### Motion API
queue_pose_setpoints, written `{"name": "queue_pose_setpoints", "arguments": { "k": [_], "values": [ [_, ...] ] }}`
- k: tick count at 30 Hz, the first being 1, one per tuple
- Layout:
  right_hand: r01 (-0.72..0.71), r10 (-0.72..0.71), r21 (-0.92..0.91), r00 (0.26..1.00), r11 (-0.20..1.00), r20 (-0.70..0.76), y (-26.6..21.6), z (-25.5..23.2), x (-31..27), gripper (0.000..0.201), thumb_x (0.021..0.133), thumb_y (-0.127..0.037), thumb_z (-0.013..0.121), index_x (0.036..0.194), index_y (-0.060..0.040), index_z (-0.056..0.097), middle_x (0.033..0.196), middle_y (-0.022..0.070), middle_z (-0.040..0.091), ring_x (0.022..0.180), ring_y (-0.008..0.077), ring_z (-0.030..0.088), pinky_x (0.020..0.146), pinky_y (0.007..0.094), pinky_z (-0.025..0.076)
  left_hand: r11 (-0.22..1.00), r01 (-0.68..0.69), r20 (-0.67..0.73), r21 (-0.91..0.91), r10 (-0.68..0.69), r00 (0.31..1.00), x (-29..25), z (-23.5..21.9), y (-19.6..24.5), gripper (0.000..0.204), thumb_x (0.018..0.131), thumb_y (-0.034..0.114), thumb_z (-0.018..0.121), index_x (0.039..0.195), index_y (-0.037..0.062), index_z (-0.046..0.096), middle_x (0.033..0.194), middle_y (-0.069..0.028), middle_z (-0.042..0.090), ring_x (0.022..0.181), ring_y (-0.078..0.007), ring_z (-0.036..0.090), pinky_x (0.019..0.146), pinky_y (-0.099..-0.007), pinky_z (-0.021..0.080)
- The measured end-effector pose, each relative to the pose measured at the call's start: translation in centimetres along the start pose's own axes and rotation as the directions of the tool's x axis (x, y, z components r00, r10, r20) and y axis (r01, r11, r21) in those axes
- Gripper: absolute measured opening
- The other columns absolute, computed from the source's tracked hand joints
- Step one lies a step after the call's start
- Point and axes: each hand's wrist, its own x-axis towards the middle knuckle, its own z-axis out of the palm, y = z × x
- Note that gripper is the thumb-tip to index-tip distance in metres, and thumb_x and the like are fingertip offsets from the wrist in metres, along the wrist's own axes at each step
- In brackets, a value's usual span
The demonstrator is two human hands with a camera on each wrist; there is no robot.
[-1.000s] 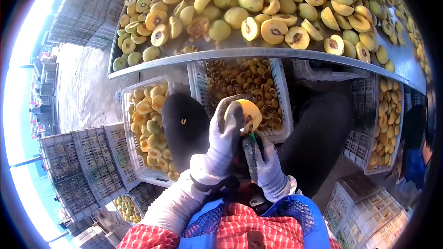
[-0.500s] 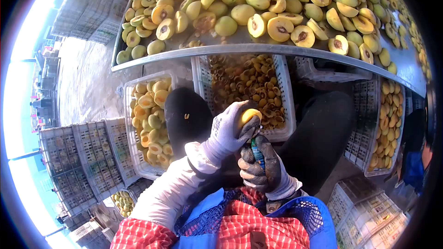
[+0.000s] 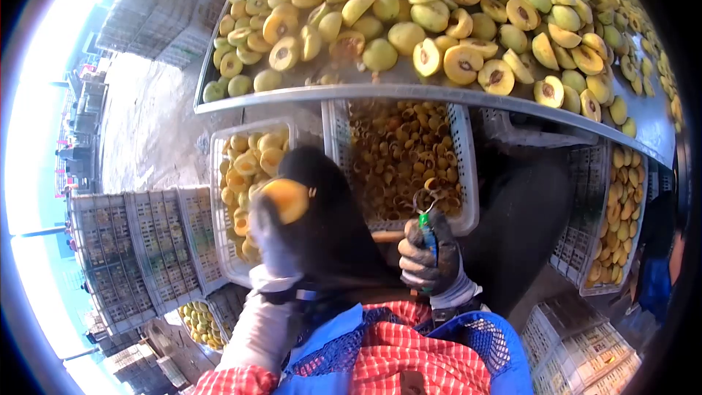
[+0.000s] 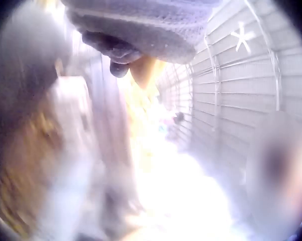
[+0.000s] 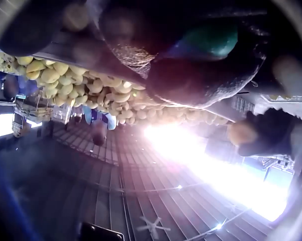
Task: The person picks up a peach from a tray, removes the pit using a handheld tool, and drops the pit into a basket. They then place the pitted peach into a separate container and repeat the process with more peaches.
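Note:
My gloved left hand (image 3: 272, 238), blurred, holds a hollowed yellow peach half (image 3: 289, 201) at the right side of the left crate (image 3: 217, 212), which is full of peach halves. In the left wrist view the fruit's tip (image 4: 143, 70) pokes out below the glove. My gloved right hand (image 3: 431, 267) grips a pitting tool by its green and blue handle (image 3: 425, 221). The tool's metal loop end (image 3: 423, 199) points forward over the near end of the middle crate (image 3: 468, 175), which contains brownish pit pieces. Fingers in the right wrist view partly cover the green handle (image 5: 213, 40).
A metal table (image 3: 365, 91) heaped with peach halves, many with pits, spans the front. Another crate of halves (image 3: 614, 219) stands at the right. Stacked crates (image 3: 146, 241) rise at the left, more (image 3: 585, 344) at the lower right. My dark-clad knees flank the middle crate.
The hands were together at the peach half; now they are apart. My left hand has swung left with the fruit toward the left crate. My right hand keeps the tool, its loop now exposed.

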Motion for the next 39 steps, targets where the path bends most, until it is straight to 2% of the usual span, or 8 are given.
{"name": "queue_pose_setpoints", "arguments": {
  "k": [4,8,14,18,20,25,32,39],
  "values": [
    [-0.027,-0.001,-0.161,0.986,0.987,-0.169,-0.8,0.1,0.4,0.044,0.094,-0.054,0.040,0.092,-0.0124,0.055,0.052,-0.0032,0.035,0.037,0.0091,0.029,0.033,0.0232,0.024,0.435,-0.036,0.093,0.900,-0.110,0.990,6.8,-7.0,-3.2,0.041,0.084,0.024,0.064,0.117,0.0021,0.056,0.110,-0.0230,0.056,0.105,-0.0340,0.054,0.091,-0.0413,0.044],
    [-0.020,-0.013,-0.108,0.954,0.994,-0.301,-1.1,-0.7,1.9,0.047,0.096,-0.052,0.039,0.094,-0.0081,0.057,0.055,-0.0001,0.039,0.037,0.0096,0.031,0.032,0.0242,0.028,0.695,-0.465,0.358,0.549,0.307,0.882,11.3,6.1,5.1,0.040,0.080,0.027,0.070,0.112,0.0054,0.059,0.104,-0.0134,0.062,0.091,-0.0301,0.061,0.079,-0.0362,0.049],
    [-0.003,-0.172,-0.327,0.846,0.945,-0.505,-2.1,0.0,1.5,0.047,0.091,-0.055,0.048,0.090,-0.0095,0.059,0.061,0.0021,0.054,0.045,0.0131,0.048,0.039,0.0238,0.038,0.159,-0.561,0.559,0.813,0.059,0.827,20.9,20.0,6.1,0.065,0.070,0.039,0.074,0.126,0.0167,0.049,0.112,-0.0155,0.059,0.101,-0.0327,0.059,0.084,-0.0419,0.048],
    [0.013,-0.200,-0.363,0.852,0.932,-0.484,-2.6,-0.1,1.8,0.045,0.091,-0.053,0.049,0.091,-0.0096,0.059,0.061,0.0019,0.053,0.045,0.0128,0.049,0.039,0.0241,0.038,0.550,-0.685,0.711,0.477,0.217,0.669,23.5,18.4,4.3,0.051,0.076,0.030,0.074,0.118,0.0085,0.055,0.090,-0.0072,0.063,0.083,-0.0196,0.061,0.075,-0.0305,0.049],
    [0.028,-0.234,-0.392,0.840,0.920,-0.489,-2.7,-0.1,1.9,0.043,0.091,-0.052,0.050,0.091,-0.0097,0.058,0.062,0.0020,0.053,0.045,0.0129,0.048,0.040,0.0242,0.039,0.993,-0.091,0.664,-0.075,0.118,0.739,20.6,17.4,4.5,0.041,0.083,0.024,0.069,0.115,0.0018,0.056,0.085,-0.0027,0.060,0.076,-0.0097,0.057,0.063,-0.0217,0.047],
    [0.015,-0.295,-0.426,0.743,0.905,-0.601,-2.3,1.0,2.3,0.041,0.092,-0.051,0.050,0.090,-0.0103,0.056,0.063,0.0026,0.053,0.045,0.0133,0.047,0.042,0.0245,0.041,0.975,0.215,0.602,0.059,-0.207,0.771,12.6,11.8,4.4,0.045,0.084,0.018,0.065,0.124,0.0008,0.052,0.097,-0.0040,0.060,0.083,-0.0116,0.058,0.075,-0.0245,0.047],
    [0.041,-0.256,-0.366,0.785,0.930,-0.564,-2.3,0.7,1.5,0.039,0.092,-0.050,0.050,0.087,-0.0123,0.053,0.062,0.0020,0.053,0.044,0.0143,0.047,0.042,0.0251,0.041,0.648,-0.665,0.592,0.371,0.387,0.707,12.0,14.8,7.4,0.059,0.069,0.032,0.080,0.116,0.0046,0.056,0.087,-0.0120,0.062,0.079,-0.0257,0.062,0.070,-0.0353,0.050],
    [0.116,-0.461,-0.559,0.713,0.821,-0.529,-1.9,-1.7,2.3,0.037,0.093,-0.048,0.051,0.089,-0.0113,0.054,0.062,0.0033,0.054,0.042,0.0158,0.050,0.038,0.0262,0.042,0.153,-0.736,0.742,0.660,0.021,0.670,19.1,24.3,7.0,0.070,0.070,0.046,0.074,0.124,0.0117,0.046,0.109,-0.0202,0.057,0.098,-0.0362,0.060,0.081,-0.0428,0.049]
  ]
}}
